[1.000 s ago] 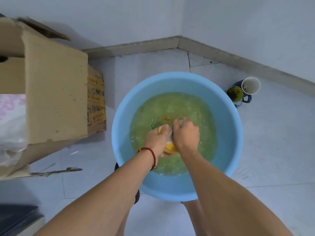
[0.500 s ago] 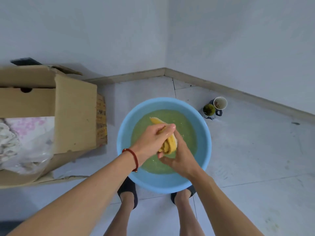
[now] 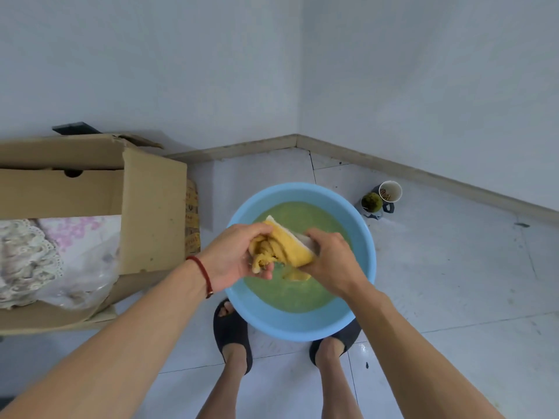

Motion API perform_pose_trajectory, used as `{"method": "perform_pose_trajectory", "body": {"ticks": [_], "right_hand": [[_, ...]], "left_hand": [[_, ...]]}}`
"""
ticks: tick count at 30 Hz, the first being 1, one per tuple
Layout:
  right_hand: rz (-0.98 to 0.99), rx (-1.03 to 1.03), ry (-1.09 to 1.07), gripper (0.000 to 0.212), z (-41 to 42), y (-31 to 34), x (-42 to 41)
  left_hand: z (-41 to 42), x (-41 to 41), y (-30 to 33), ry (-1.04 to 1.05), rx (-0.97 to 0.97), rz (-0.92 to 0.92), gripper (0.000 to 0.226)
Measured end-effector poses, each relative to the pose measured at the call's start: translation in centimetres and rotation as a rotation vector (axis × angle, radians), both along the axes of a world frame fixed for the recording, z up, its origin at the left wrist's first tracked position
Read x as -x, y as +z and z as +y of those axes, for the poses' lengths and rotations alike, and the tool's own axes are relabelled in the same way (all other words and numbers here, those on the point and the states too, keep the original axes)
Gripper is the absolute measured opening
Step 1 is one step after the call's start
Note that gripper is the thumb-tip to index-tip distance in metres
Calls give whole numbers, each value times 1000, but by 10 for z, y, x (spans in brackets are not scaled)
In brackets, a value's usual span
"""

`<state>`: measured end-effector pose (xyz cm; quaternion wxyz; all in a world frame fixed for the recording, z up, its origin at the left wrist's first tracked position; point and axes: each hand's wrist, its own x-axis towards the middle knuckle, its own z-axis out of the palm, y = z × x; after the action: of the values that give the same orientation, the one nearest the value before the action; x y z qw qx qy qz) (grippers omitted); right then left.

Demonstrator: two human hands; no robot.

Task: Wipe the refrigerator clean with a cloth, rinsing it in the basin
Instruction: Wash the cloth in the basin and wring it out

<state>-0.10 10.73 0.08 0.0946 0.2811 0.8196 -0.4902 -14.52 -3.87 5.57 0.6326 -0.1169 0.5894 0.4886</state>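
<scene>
Cloth (image 3: pixel 284 246), yellow with a paler edge along its top, is held up above the basin (image 3: pixel 363 243), twisted into a thick rope between both hands. The left hand (image 3: pixel 239 255) grips the bunched, wrung end, palm turned partly up with the fingers curled round the folds. The right hand (image 3: pixel 329 261) grips the other end from the right side, knuckles up, thumb and fingers wrapped over the flatter part of the fabric. A loose tail of the cloth hangs down below the hands toward the water.

The basin is round and light blue and stands on the pale tiled floor (image 3: pixel 453 282), holding cloudy green water (image 3: pixel 290 294). It sits just in front of the person's feet, which wear dark slippers (image 3: pixel 231 331); the basin's near rim overlaps the toes in this view. A red cord bracelet (image 3: pixel 202 270) circles the left wrist.

To the left of the basin stands a large open cardboard box (image 3: pixel 151 213) with its flap up, with lacy and flowered fabric under clear plastic (image 3: pixel 54 258) inside it. Near the wall corner, to the right beyond the basin, a dark mug (image 3: pixel 373 204) with something green in it stands touching a white cup (image 3: pixel 390 191). Grey-white walls meet at a corner above a beige skirting board (image 3: pixel 242 148).
</scene>
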Motion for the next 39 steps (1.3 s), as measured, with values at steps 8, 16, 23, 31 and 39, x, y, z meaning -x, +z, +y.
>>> {"method": "perform_pose_trajectory", "body": {"ticks": [8, 16, 23, 31, 39], "right_hand": [[-50, 556, -251, 47, 16, 21, -3], [28, 1005, -284, 28, 38, 44, -16], [-147, 1475, -292, 88, 21, 27, -19], [-210, 34, 340, 31, 19, 12, 4], [179, -624, 539, 42, 13, -24, -9]], "left_hand": [[-8, -24, -26, -222, -100, 38, 86], [26, -30, -36, -706, -128, 927, 39], [49, -18, -28, -956, -506, 1612, 29], [46, -5, -48, -1334, -31, 1238, 18], [54, 5, -33, -755, 85, -126, 34]]}}
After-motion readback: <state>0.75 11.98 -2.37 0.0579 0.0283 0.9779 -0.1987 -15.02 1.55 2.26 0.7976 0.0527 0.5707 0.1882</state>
